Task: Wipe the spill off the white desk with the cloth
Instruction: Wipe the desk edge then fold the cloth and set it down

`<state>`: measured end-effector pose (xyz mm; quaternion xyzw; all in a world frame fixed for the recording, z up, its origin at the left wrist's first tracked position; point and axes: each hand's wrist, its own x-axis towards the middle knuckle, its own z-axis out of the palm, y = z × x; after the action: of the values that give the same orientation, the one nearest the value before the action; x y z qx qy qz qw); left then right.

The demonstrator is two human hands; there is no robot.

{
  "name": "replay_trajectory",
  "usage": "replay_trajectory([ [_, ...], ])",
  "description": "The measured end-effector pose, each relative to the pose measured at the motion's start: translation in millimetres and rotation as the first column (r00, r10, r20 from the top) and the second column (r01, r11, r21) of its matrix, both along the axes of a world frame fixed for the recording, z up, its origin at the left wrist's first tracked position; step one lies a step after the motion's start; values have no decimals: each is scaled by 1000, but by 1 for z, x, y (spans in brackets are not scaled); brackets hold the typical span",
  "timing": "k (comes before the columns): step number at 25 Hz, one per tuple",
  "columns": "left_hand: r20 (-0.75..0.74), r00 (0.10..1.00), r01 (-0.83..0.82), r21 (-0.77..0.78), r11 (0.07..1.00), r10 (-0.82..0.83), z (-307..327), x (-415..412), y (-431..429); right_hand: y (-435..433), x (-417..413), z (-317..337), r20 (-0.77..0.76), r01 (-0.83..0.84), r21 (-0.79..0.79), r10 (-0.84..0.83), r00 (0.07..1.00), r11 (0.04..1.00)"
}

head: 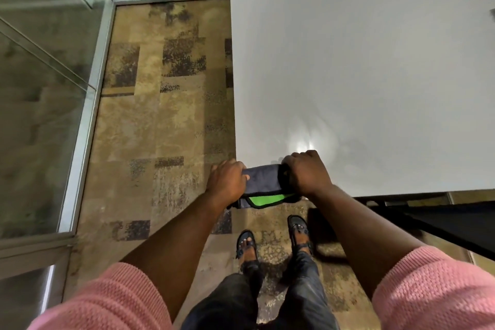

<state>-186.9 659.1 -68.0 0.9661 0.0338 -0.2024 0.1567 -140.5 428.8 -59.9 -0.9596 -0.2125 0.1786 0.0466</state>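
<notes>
A folded dark grey cloth (263,181) with a bright green edge lies over the near left corner of the white desk (361,69), part of it hanging past the edge. My left hand (229,181) grips its left end, just off the desk's corner. On its right end sits my right hand (305,174), fingers curled over the fabric on the desk top. A faint wet sheen (308,142) shows on the desk just beyond my right hand; its outline is hard to make out.
Patterned brown carpet (160,115) covers the floor left of the desk. A glass partition with a metal frame (88,104) runs along the far left. My feet (273,241) stand below the desk's near edge. A small dark object (492,12) shows at the right border.
</notes>
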Motion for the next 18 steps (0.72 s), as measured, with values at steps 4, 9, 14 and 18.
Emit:
replay_trajectory([
  [4,66,996,70,-58,996,-67,28,12,-15,-22,-16,30,60,132,77,-136,989,988],
  [9,232,953,224,-110,968,-194,80,43,-47,-64,-25,82,199,262,192,-299,933,946],
  [14,407,863,375,-122,919,-299,135,68,-103,-120,-39,129,297,394,312,-482,824,865],
  [18,431,819,456,-85,886,-380,163,90,-158,-168,-46,152,329,451,361,-564,757,816],
])
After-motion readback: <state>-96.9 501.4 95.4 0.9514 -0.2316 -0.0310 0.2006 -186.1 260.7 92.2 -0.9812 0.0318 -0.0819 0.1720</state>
